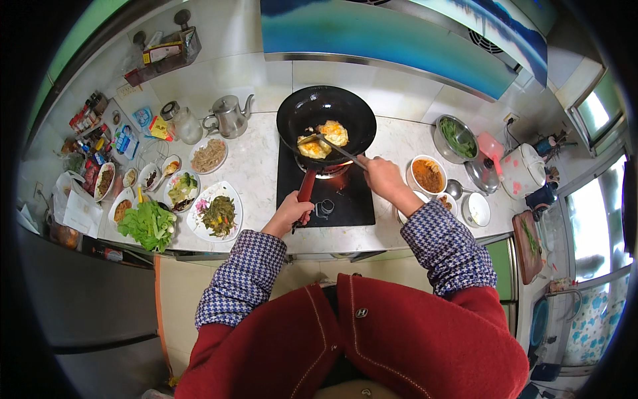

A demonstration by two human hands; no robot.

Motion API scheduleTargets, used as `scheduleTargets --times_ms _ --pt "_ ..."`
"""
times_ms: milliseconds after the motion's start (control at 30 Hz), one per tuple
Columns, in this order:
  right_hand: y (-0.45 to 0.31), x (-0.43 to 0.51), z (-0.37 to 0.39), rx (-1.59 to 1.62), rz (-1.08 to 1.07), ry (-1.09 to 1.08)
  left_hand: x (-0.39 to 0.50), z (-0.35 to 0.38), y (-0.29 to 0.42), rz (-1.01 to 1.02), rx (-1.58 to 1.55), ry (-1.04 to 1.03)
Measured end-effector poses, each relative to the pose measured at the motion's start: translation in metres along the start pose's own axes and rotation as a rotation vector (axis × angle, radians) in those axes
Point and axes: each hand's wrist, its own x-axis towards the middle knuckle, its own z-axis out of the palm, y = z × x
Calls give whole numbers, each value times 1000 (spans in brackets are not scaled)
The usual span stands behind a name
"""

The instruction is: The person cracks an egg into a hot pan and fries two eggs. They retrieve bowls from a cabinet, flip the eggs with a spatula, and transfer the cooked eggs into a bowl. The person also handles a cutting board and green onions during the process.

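Observation:
My left hand [290,212] grips the reddish handle [307,185] of a black wok [324,99], which is tilted over a lit gas burner [326,172]. In my right hand [381,177] is the shaft of a metal spatula [346,152], its blade down in the wok. Two pieces of fried egg lie inside: one piece [335,133] toward the right, and another piece [315,148] at the lower left, partly under the spatula blade. Flame shows beneath the wok's near right side. A control knob [325,208] sits on the black cooktop [356,204] between my hands.
Left of the cooktop stand a plate of cooked greens [219,215], leaf lettuce [147,227], a plate of shreds [209,155] and a metal kettle [230,117]. At right are a bowl of reddish food [427,174], a ladle [454,189] and a steel bowl of greens [456,138]. A range hood [389,45] overhangs.

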Motion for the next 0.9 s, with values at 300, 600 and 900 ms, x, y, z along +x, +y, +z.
scheduleTargets --times_ms 300,600,900 --pt "16 -15 -2 26 -11 -84 -1 0 0 -5 1 -5" --pt "105 78 -83 636 470 -433 -2 2 -2 34 -31 -1" --pt "48 153 -132 -140 490 -788 -4 1 -3 4 -32 2"
